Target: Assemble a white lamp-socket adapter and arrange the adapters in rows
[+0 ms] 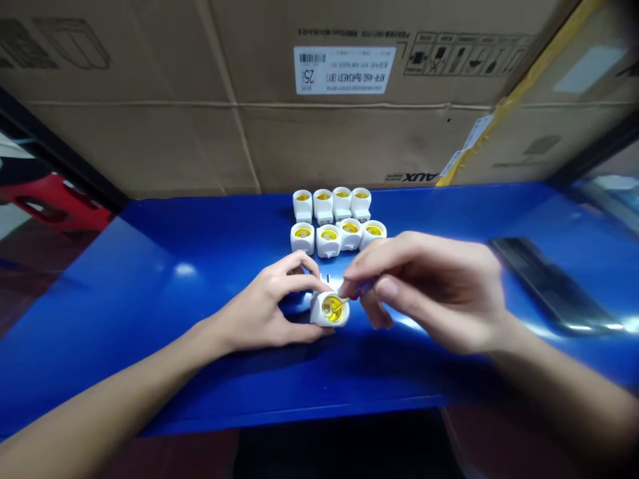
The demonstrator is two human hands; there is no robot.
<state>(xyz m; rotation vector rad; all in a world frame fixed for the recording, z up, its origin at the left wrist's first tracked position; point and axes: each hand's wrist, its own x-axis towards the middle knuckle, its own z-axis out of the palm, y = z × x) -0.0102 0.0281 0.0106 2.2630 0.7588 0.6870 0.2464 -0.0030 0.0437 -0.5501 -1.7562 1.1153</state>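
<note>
Between the fingers and thumb of my left hand [279, 299] is a white lamp socket [316, 311] with a brass-coloured threaded inside. It lies tilted so its opening faces me, and two metal plug pins show at its far side. My right hand [429, 286] pinches a screwdriver [368, 286] with a purplish, see-through handle. The screwdriver's thin shaft reaches into the socket's opening; its very tip is hard to make out there. Just beyond my hands, several more white lamp sockets [328, 242] stand in two rows with their openings up.
A blue shelf [210, 239] carries everything. Large cardboard boxes [364, 146] form a wall behind it. On the right lies a long black object [549, 286]. A red plastic item [54, 203] sits beyond the shelf at left. The shelf's front edge [299, 419] runs close to me.
</note>
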